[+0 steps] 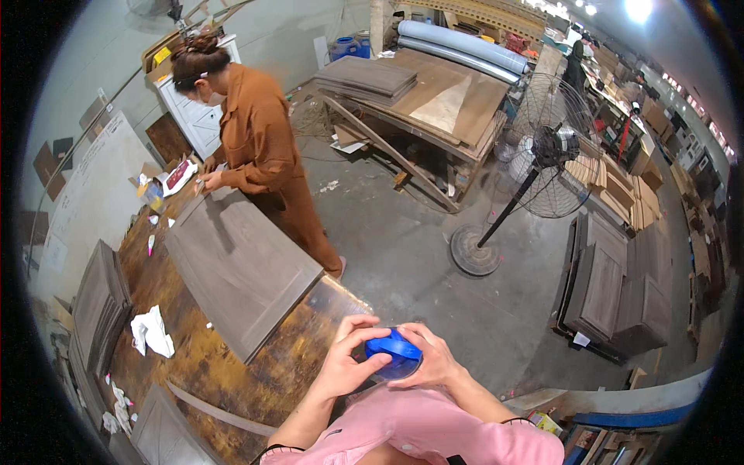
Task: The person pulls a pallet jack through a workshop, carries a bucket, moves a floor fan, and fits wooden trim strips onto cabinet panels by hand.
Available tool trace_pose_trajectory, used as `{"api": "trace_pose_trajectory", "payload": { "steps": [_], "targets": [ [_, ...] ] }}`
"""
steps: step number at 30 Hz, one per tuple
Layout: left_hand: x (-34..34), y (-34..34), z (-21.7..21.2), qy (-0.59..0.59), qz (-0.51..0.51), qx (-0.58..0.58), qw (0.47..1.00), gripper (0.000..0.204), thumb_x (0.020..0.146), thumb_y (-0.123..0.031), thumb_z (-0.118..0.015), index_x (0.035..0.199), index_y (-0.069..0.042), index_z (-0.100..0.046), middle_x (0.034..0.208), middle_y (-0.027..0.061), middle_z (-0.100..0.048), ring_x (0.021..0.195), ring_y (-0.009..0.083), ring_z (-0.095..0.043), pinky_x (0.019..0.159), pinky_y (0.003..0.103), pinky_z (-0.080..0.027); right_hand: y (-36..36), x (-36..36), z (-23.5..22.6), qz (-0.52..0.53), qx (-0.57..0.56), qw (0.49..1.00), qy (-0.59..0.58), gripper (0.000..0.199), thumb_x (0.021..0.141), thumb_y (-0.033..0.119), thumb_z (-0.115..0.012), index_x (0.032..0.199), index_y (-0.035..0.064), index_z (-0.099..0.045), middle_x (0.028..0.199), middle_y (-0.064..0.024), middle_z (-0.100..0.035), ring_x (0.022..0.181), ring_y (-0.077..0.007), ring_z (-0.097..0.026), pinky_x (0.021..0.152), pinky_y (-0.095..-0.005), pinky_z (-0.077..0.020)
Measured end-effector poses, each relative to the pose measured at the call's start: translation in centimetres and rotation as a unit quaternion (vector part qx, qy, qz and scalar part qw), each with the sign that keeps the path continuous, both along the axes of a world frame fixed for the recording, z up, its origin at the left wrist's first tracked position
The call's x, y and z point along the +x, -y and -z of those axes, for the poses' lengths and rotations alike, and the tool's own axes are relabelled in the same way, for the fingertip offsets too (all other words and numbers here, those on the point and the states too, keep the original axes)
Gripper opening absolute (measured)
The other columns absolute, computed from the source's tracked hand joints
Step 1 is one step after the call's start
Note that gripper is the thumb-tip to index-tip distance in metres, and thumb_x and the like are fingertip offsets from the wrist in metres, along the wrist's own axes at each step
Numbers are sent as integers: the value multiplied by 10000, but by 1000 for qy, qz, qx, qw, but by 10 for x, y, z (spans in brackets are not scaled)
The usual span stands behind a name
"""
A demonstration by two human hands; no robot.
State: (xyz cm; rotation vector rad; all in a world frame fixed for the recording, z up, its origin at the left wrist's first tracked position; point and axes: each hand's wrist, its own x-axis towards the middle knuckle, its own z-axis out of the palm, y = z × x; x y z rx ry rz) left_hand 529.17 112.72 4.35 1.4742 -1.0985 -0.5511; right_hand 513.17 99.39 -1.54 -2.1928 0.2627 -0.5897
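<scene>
Beside the stained desk [205,376], the left hand [349,358] and right hand [430,358] hold a round blue item [395,353] between them, grip narrow, apparently a handling step whose next move calls for steady fingers.

A woodworking shop around me — stacked grey wooden panels [597,283], a stained worktable [186,372], a big pedestal fan [554,146].

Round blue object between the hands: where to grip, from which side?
Probably its curved sides, from left and right together: the round blue object has a rounded outline, and the left hand and right hand curl around opposite edges.
</scene>
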Motion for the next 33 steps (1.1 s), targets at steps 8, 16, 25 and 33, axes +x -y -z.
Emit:
{"api": "trace_pose_trajectory", "payload": {
  "steps": [8, 16, 25, 33],
  "targets": [
    [12, 143, 15, -307, 196, -45, 930, 431, 762, -53, -739, 1178, -85, -629, 1148, 124, -607, 1207, 277, -505, 1054, 390, -351, 123, -4, 13, 19, 28, 993, 117, 1043, 479, 404, -919, 1350, 105, -430, 1222, -197, -529, 989, -372, -626, 805, -436, -549],
    [28, 284, 6, -66, 201, -69, 975, 398, 721, -51, -760, 1111, -51, -681, 1047, 97, -674, 1073, 270, -597, 1027, 434, -379, 264, 0, 8, -3, 12, 995, 100, 1025, 482, 431, -913, 1319, 74, -440, 1207, -202, -533, 993, -375, -621, 813, -435, -542],
    [49, 387, -3, 12, 222, -6, 975, 288, 814, -112, -685, 1098, -100, -636, 1128, 80, -657, 1201, 262, -546, 1110, 525, -235, 359, 45, 9, -22, 87, 996, -30, 847, 469, 454, -906, 1172, 106, -587, 1192, -99, -588, 1053, -304, -603, 861, -410, -516],
    [164, 500, 6, 4, 492, -30, 870, 405, 827, -120, -672, 1219, -97, -576, 1241, 94, -570, 1223, 251, -483, 1121, 531, -179, 438, 122, 24, -67, 62, 993, -68, 974, 334, 288, -965, 1195, 74, -562, 1153, -75, -586, 1058, -237, -583, 926, -380, -470]
  ]
}}
